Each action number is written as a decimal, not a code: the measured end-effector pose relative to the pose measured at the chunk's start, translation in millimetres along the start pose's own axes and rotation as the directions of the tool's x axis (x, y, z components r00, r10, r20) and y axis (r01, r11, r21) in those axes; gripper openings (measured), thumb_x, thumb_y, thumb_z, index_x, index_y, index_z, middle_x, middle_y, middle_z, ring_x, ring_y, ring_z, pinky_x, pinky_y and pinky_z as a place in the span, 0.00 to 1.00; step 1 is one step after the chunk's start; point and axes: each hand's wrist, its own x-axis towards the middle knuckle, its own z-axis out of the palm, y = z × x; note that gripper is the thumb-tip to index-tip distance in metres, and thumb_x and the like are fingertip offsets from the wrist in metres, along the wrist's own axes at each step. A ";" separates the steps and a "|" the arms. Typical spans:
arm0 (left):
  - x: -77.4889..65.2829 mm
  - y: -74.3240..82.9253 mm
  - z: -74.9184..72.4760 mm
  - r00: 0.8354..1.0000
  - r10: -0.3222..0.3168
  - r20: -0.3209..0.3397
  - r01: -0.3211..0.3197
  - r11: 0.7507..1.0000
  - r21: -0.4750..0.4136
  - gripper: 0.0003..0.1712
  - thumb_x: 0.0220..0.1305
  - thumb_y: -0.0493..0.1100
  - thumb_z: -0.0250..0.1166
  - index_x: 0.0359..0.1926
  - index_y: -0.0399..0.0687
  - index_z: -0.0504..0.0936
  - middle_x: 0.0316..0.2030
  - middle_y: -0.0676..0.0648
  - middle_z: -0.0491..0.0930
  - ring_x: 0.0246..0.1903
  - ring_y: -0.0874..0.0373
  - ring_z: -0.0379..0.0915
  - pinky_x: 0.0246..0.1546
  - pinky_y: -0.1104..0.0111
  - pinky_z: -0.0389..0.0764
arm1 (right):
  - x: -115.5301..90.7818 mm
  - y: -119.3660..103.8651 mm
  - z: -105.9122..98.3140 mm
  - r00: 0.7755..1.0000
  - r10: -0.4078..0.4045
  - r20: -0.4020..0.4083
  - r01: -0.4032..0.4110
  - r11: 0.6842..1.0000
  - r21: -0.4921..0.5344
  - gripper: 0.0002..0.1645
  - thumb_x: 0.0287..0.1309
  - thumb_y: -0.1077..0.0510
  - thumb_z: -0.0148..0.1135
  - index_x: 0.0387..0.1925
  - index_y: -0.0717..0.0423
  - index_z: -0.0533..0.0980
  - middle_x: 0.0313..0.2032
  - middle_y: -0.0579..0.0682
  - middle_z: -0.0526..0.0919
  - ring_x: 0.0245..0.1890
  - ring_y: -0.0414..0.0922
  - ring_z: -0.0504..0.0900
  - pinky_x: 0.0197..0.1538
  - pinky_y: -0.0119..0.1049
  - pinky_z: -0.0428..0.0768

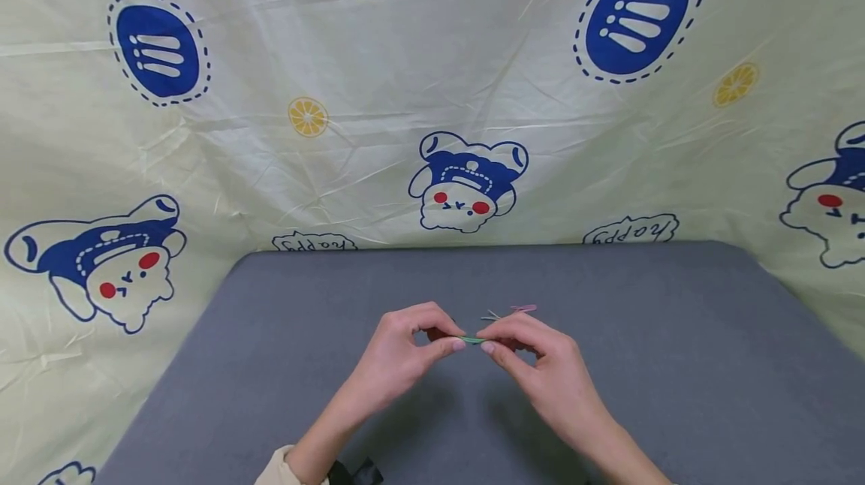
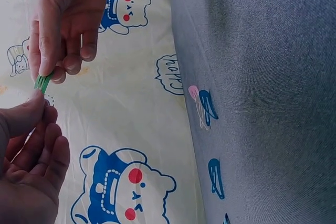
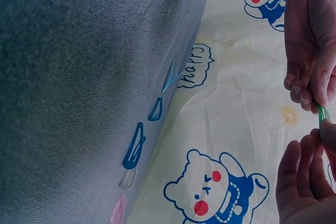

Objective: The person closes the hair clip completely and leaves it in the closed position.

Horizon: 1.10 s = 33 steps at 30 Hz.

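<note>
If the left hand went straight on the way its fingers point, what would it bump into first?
Probably the right hand, which faces the left hand across the green clip both pinch; depth is hard to judge.

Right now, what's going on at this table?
A person is pinching a small green hair clip between the left hand and right hand, held up off the gray table. More clips lie in a rough row on the table beyond the hands: a pink clip, a pale clip and several blue clips. Neither hand is touching those.
</note>
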 end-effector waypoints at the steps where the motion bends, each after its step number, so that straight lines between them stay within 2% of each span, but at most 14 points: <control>1: -0.3 0.0 0.4 1.000 0.008 -0.004 -0.007 1.000 0.004 0.04 0.58 0.38 0.72 0.33 0.54 0.88 0.30 0.60 0.81 0.31 0.61 0.74 0.34 0.68 0.77 | 0.0 0.1 -0.1 1.000 0.003 0.003 -0.003 1.000 0.004 0.11 0.58 0.59 0.69 0.39 0.37 0.84 0.37 0.36 0.83 0.36 0.39 0.79 0.43 0.32 0.79; 7: -2.6 1.9 2.6 0.999 0.043 -0.025 -0.042 0.999 0.023 0.03 0.59 0.40 0.72 0.34 0.55 0.87 0.30 0.61 0.80 0.30 0.61 0.74 0.34 0.68 0.77 | 0.8 1.8 0.1 1.000 0.015 -0.002 -0.015 1.000 0.005 0.08 0.58 0.55 0.70 0.37 0.36 0.84 0.35 0.35 0.83 0.36 0.37 0.78 0.42 0.33 0.78; 12: -3.4 2.0 4.9 0.999 0.028 -0.041 -0.027 0.999 0.037 0.02 0.59 0.40 0.72 0.33 0.52 0.87 0.29 0.62 0.80 0.30 0.62 0.74 0.34 0.67 0.78 | 0.3 2.7 1.6 1.000 -0.004 -0.028 0.004 1.000 0.014 0.09 0.56 0.57 0.72 0.38 0.39 0.85 0.34 0.36 0.83 0.33 0.38 0.77 0.43 0.33 0.75; 15: -3.6 2.5 7.9 0.997 0.025 -0.068 -0.022 0.998 0.052 0.02 0.59 0.40 0.73 0.33 0.51 0.87 0.29 0.63 0.80 0.29 0.62 0.74 0.33 0.68 0.78 | -1.3 2.5 4.8 0.996 -0.037 -0.076 0.037 0.999 0.004 0.10 0.55 0.60 0.72 0.38 0.41 0.85 0.32 0.37 0.82 0.31 0.38 0.77 0.41 0.30 0.74; 18: -4.5 3.3 11.9 0.994 0.036 -0.107 -0.030 0.998 0.057 0.04 0.59 0.39 0.73 0.31 0.55 0.86 0.29 0.64 0.80 0.29 0.62 0.73 0.33 0.68 0.77 | -4.6 1.2 9.5 0.988 -0.067 -0.141 0.064 0.998 -0.029 0.12 0.53 0.63 0.73 0.37 0.43 0.85 0.29 0.37 0.80 0.30 0.38 0.76 0.35 0.29 0.74; 21: -4.7 4.0 14.1 0.992 0.042 -0.121 -0.036 0.998 0.051 0.06 0.59 0.38 0.72 0.30 0.55 0.86 0.28 0.64 0.80 0.29 0.62 0.73 0.33 0.67 0.76 | -6.9 0.2 12.9 0.979 -0.085 -0.184 0.077 0.996 -0.051 0.13 0.53 0.65 0.73 0.37 0.43 0.85 0.28 0.38 0.78 0.29 0.37 0.75 0.34 0.29 0.75; 26: -3.5 3.8 11.3 0.997 -0.022 -0.077 0.023 1.000 0.015 0.01 0.60 0.41 0.72 0.32 0.52 0.87 0.28 0.62 0.80 0.30 0.61 0.74 0.34 0.67 0.77 | -6.7 1.0 12.2 0.983 -0.080 -0.168 0.075 0.997 -0.036 0.11 0.55 0.63 0.72 0.37 0.44 0.84 0.29 0.38 0.78 0.30 0.37 0.76 0.37 0.28 0.76; 29: -3.3 2.3 7.3 0.998 -0.058 -0.029 0.058 0.998 -0.007 0.01 0.62 0.44 0.70 0.35 0.55 0.88 0.30 0.61 0.80 0.31 0.60 0.73 0.34 0.67 0.77 | -5.6 3.2 10.6 0.986 -0.068 -0.151 0.067 0.998 -0.011 0.11 0.55 0.64 0.71 0.38 0.44 0.84 0.31 0.38 0.80 0.32 0.37 0.76 0.38 0.28 0.76; 33: -2.0 1.1 1.2 0.998 -0.060 0.037 0.060 0.998 -0.007 0.04 0.64 0.44 0.68 0.37 0.61 0.87 0.32 0.60 0.80 0.32 0.60 0.74 0.34 0.66 0.77 | -3.2 6.9 8.6 0.988 -0.058 -0.145 0.061 0.998 0.016 0.13 0.53 0.67 0.71 0.38 0.47 0.85 0.31 0.41 0.81 0.32 0.40 0.76 0.38 0.29 0.76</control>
